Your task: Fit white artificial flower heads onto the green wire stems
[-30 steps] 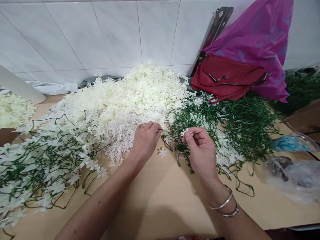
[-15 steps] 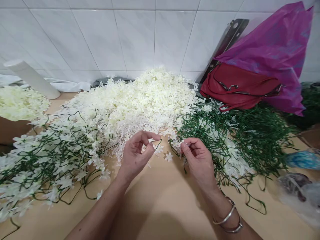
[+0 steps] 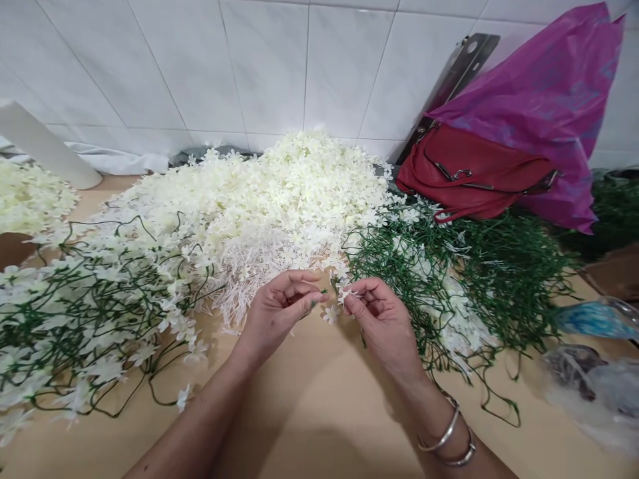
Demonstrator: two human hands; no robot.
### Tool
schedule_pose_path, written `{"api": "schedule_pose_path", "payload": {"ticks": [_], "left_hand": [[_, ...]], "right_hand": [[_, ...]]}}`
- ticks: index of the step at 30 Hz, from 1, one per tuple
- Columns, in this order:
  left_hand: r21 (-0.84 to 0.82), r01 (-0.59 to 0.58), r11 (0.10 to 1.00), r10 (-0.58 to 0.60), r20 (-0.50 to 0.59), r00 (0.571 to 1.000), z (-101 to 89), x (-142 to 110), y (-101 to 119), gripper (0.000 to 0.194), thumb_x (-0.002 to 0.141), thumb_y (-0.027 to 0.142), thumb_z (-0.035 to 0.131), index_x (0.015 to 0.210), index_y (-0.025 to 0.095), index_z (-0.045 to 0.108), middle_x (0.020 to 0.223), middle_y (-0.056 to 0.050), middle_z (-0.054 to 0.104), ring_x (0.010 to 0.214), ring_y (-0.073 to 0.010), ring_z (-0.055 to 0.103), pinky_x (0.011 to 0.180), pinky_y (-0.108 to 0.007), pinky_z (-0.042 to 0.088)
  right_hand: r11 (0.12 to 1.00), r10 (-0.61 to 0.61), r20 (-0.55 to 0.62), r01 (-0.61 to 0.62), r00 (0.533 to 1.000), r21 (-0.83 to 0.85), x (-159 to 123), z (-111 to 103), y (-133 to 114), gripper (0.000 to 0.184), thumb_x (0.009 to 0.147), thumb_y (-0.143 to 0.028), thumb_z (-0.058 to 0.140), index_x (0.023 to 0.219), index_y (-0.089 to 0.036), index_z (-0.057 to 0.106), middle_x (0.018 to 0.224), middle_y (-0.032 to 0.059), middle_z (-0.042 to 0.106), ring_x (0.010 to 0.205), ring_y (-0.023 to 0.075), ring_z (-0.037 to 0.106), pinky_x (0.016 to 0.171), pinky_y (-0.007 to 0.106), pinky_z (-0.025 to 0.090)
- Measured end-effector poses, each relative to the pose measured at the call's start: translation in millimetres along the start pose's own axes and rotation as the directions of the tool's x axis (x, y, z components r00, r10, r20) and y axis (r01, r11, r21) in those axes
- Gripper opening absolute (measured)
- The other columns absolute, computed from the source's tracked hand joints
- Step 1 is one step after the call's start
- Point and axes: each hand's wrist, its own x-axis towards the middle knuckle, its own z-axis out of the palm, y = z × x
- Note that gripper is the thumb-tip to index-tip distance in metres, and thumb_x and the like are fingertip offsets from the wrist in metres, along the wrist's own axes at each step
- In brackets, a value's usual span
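Observation:
Over the middle of the table, my left hand [image 3: 279, 309] pinches a thin green plastic stem between thumb and fingers; just its tip [image 3: 324, 291] sticks out. Close by on the right, my right hand [image 3: 387, 319] has a small white artificial flower [image 3: 345, 295] between thumb and forefinger. A small gap separates the stem tip from the flower. Beneath them a loose white flower [image 3: 330, 315] lies on the table [image 3: 319, 399]. A large heap of white flowers [image 3: 299, 186] rises behind the hands. Green stems [image 3: 509, 279] are piled to the right.
Green stems bearing white flowers [image 3: 100, 319] spread over the left side. A white roll [image 3: 50, 146] leans at the back left. Against the tiled wall [image 3: 264, 66] at right are a red handbag [image 3: 479, 173] and a purple plastic bag [image 3: 539, 93]. A clear plastic bag [image 3: 594, 386] lies at far right.
Both hands have come nearer each other, and the left thumb has closed further over the stem, so less of it shows. The white flower is now clearly visible at the right fingertips. The view has shifted slightly.

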Motion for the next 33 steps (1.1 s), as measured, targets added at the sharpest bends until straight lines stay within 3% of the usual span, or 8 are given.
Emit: {"api": "schedule_pose_path", "payload": {"ticks": [5, 17, 27, 33], "left_hand": [[0.129, -0.055, 0.99, 0.051, 0.038, 0.998, 0.6, -2.1, -5.7, 0.015, 0.091, 0.033, 0.075, 0.093, 0.019, 0.077, 0.086, -0.005, 0.079, 0.08, -0.0174, 0.072, 0.074, -0.027, 0.055], [0.357, -0.25, 0.9, 0.222, 0.119, 0.968, 0.2, -1.6, -5.0, 0.007, 0.091, 0.025, 0.072, 0.093, 0.02, 0.077, 0.088, -0.005, 0.077, 0.082, -0.0182, 0.07, 0.08, -0.029, 0.054], [0.415, -0.201, 0.887, 0.129, 0.197, 0.972, -2.0, -3.6, -11.4, 0.012, 0.096, 0.031, 0.068, 0.093, 0.021, 0.075, 0.083, -0.004, 0.077, 0.079, -0.0182, 0.073, 0.076, -0.029, 0.056], [0.278, -0.094, 0.956, 0.033, 0.217, 0.976, -1.6, -3.9, -21.2, 0.017, 0.098, 0.035, 0.066, 0.094, 0.019, 0.071, 0.081, -0.004, 0.079, 0.076, -0.0162, 0.077, 0.073, -0.026, 0.061]], "right_hand": [[0.99, 0.094, 0.116, -0.105, 0.989, 0.096, 0.3, -2.9, 1.0, 0.02, 0.084, -0.041, 0.083, 0.09, -0.024, 0.075, 0.075, -0.0002, 0.071, 0.069, 0.0145, 0.062, 0.069, 0.027, 0.049], [0.984, 0.168, 0.157, -0.174, 0.973, 0.026, 1.5, -4.4, -3.4, 0.03, 0.077, -0.05, 0.086, 0.085, -0.023, 0.077, 0.069, -0.0003, 0.066, 0.065, 0.0148, 0.056, 0.064, 0.027, 0.045], [0.954, 0.282, 0.226, -0.297, 0.932, 0.033, 4.5, -9.0, -7.2, 0.032, 0.073, -0.048, 0.09, 0.081, -0.021, 0.073, 0.064, -0.0023, 0.066, 0.061, 0.0126, 0.057, 0.064, 0.025, 0.044], [0.947, 0.312, 0.252, -0.323, 0.916, 0.002, 5.6, -6.4, -4.9, 0.035, 0.073, -0.049, 0.09, 0.077, -0.02, 0.07, 0.065, -0.0011, 0.067, 0.061, 0.0136, 0.059, 0.064, 0.026, 0.046]]}}
